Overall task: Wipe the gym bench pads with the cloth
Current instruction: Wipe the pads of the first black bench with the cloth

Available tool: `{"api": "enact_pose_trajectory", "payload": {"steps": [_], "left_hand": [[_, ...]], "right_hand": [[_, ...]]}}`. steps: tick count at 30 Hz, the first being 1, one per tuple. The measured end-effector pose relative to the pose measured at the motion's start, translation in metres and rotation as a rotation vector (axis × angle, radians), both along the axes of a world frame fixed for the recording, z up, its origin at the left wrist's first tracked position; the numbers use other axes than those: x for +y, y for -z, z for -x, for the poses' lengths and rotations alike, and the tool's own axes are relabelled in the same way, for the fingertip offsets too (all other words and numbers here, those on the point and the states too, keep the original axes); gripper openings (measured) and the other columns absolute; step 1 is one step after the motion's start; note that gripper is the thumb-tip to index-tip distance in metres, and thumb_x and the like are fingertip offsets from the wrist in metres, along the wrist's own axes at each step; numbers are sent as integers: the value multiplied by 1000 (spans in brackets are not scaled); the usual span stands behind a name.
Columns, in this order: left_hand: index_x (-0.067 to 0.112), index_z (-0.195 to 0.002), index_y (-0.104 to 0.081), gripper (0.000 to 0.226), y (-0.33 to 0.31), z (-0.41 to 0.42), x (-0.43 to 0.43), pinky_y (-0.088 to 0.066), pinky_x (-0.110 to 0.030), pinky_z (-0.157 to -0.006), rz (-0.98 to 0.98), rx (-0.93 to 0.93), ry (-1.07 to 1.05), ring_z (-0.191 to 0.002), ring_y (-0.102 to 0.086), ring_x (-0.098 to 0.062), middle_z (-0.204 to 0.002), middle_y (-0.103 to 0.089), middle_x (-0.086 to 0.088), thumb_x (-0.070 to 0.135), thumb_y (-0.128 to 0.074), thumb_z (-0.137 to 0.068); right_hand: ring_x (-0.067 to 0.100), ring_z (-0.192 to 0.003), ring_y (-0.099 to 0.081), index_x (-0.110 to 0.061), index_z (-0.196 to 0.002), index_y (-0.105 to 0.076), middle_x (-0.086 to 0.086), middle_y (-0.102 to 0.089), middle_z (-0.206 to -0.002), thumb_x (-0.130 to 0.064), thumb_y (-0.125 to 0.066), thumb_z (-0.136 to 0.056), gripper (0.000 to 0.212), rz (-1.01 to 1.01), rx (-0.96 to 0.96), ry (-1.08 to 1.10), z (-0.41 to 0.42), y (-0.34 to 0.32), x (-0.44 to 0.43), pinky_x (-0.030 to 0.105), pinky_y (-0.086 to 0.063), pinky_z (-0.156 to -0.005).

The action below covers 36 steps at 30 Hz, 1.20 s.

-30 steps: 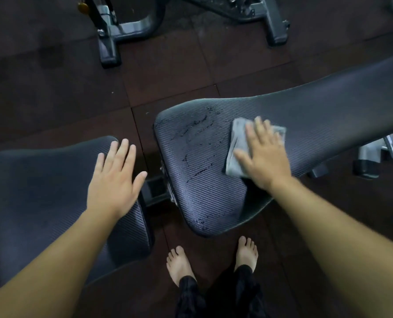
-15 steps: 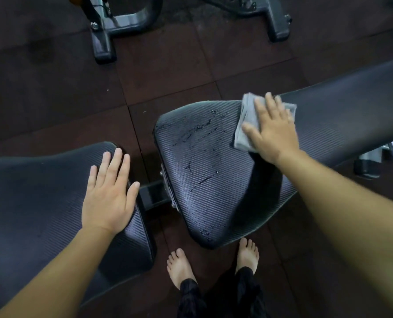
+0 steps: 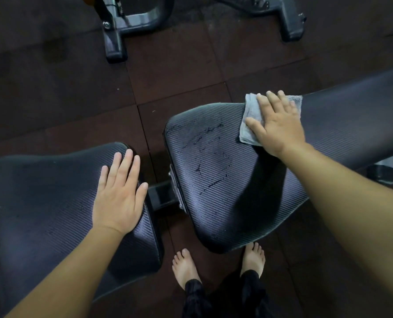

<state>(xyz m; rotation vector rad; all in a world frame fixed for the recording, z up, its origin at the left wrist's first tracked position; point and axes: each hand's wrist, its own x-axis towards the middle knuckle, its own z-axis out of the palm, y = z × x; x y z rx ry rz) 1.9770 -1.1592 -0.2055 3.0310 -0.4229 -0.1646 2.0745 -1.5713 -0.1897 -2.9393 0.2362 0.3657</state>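
Back pad: dark wet streaks across wide end; wipe stroke ran away from body over last 1 s, so wiping looks underway, not finished
Seat pad: left hand flat on it, fingers straight, unmoved
Right hand: fingers spread, pressing cloth flat at back pad's far edge, corner overhanging; no room beyond, free run back toward body or rightward along pad

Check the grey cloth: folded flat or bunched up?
Folded flat: the grey cloth lies as a layered rectangle under the right hand on the black ribbed bench pad.
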Motion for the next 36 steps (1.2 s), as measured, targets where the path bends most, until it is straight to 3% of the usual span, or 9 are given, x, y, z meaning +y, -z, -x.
{"api": "enact_pose_trajectory", "payload": {"steps": [2,6,9,13,16,23,28,31,36], "left_hand": [[8,-163,-27,65,1,0,0,-12,-54,-128,11,-4,2,-161,-7,-28,-173,-15,-7,42,-28,-107],[9,-163,-25,65,2,0,0,-11,-54,-128,-2,8,3,-161,-6,-27,-174,-13,-6,42,-27,-108],[9,-163,-25,65,1,1,0,-11,-54,-129,-4,15,-1,-161,-5,-26,-174,-13,-6,43,-26,-108],[10,-164,-24,66,0,0,0,-11,-54,-129,-24,22,-1,-161,-4,-27,-174,-12,-6,43,-27,-107],[10,-164,-24,66,0,0,0,-11,-53,-129,-29,26,-8,-161,-4,-26,-174,-11,-6,43,-28,-107],[11,-164,-23,66,-1,0,-1,-9,-51,-129,-18,43,-7,-161,-2,-25,-174,-10,-5,45,-26,-107],[12,-165,-21,66,-2,-1,0,-9,-51,-129,-30,42,-2,-161,-2,-25,-174,-10,-5,45,-26,-108],[12,-165,-20,66,-1,-1,1,-10,-52,-129,-32,52,0,-161,-1,-25,-174,-9,-4,45,-26,-108],[12,-165,-21,66,-1,-1,1,-12,-53,-129,-24,52,-5,-161,0,-25,-174,-8,-4,45,-26,-108]], "right_hand": [[27,-159,-4,-25,-161,-27,5,-22,-169,-69,-28,-96,79,-16,-4,9,-11,-1,34,49,-1,-127],[30,-158,-6,-26,-164,-19,6,-20,-170,-66,-31,-101,76,-50,1,-266,-23,-1,107,50,-1,-127],[28,-156,-14,-29,-163,-20,5,-25,-168,-74,-22,-95,81,-70,9,-363,-26,-1,82,46,-7,-127],[30,-144,-35,-23,-157,-37,7,-47,-151,-76,-21,-91,86,-1,-10,-198,-31,1,30,45,-18,-122],[32,-142,-36,-23,-156,-39,8,-47,-152,-74,-18,-87,88,14,8,-140,-37,-1,75,50,-21,-120],[32,-156,-17,-29,-161,-27,7,-28,-167,-69,-26,-96,76,-48,6,-642,-27,1,155,51,-7,-127],[27,-147,-33,-32,-151,-43,3,-47,-153,-77,-25,-86,81,-94,-4,-415,-47,0,95,53,-16,-123],[28,-137,-41,-29,-136,-53,2,-56,-139,-76,-21,-88,74,-57,29,-245,-52,-4,137,55,-18,-121],[32,-152,-23,-28,-151,-45,5,-41,-157,-61,-28,-102,61,-52,10,-483,-25,1,201,55,-6,-125]]}}
